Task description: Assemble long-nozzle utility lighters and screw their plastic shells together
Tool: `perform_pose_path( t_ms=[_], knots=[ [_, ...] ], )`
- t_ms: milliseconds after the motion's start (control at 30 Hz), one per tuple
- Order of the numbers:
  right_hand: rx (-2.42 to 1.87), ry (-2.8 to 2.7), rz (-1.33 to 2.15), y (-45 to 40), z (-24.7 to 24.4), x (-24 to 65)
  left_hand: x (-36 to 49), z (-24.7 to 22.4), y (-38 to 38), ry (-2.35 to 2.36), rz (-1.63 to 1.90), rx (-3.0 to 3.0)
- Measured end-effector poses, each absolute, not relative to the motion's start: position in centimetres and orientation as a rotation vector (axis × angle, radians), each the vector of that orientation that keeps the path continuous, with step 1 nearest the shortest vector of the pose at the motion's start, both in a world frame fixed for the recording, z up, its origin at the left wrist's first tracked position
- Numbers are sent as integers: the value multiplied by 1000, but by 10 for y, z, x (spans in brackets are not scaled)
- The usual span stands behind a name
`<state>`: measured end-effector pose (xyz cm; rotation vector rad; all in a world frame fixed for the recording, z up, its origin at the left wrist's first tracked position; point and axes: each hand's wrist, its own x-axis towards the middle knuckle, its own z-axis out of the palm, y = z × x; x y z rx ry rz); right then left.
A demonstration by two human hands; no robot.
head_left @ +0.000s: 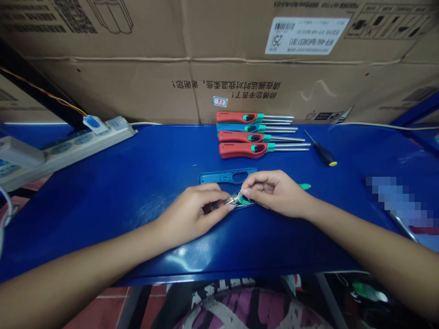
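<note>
My left hand is closed around a clear lighter fuel tank with a metal valve end pointing right. At that end my right hand pinches a small pale part, mostly hidden by the fingertips. Thin whitish wires or tubing and green plastic show just below the fingers. Under both hands lies an opened blue lighter shell, partly covered. Its other half, an empty blue handle shell, rests just beyond my hands. A green nozzle tip sticks out past my right hand.
Several red and blue long-necked lighters lie in a row at the back, before a cardboard box. A screwdriver lies at right, a small screw left of the shell. A power strip crosses the left of the blue table.
</note>
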<state>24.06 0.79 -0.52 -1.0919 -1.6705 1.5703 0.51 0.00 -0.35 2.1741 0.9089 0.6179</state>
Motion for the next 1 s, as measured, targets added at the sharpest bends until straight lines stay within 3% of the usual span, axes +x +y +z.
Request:
perform_pose_path(
  t_ms=[1000],
  knots=[
    [-1134, -1708, 1546, 3, -4, 239, 7, -11, 1, 872, 637, 2183]
  ],
)
